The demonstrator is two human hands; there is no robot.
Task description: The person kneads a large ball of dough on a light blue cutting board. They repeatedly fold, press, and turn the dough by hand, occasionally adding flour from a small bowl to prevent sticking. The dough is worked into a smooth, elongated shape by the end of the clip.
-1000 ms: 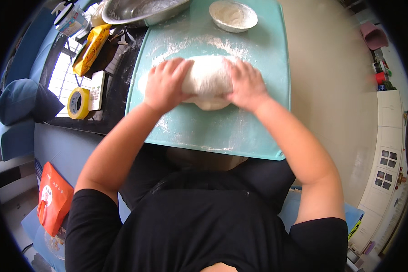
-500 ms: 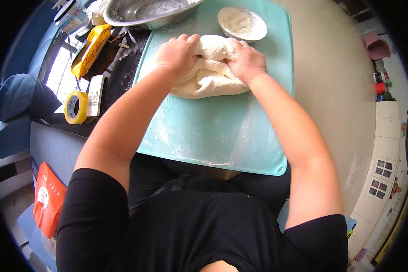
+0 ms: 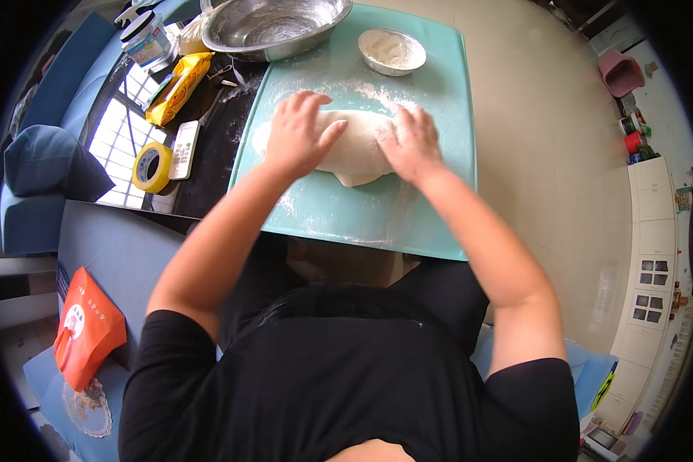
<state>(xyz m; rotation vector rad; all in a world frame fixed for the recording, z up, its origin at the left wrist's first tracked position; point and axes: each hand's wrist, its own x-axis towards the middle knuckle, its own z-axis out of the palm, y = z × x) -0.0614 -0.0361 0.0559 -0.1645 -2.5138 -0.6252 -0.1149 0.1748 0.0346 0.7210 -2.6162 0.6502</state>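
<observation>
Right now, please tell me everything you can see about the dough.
The dough is one pale, off-white lump, soft and smooth-looking, flattened into a wide oval with a bulge at its near edge. It lies on the floured teal mat, near the mat's middle. The left hand lies flat on its left part and the right hand on its right part, fingers spread. Nothing else touches it.
</observation>
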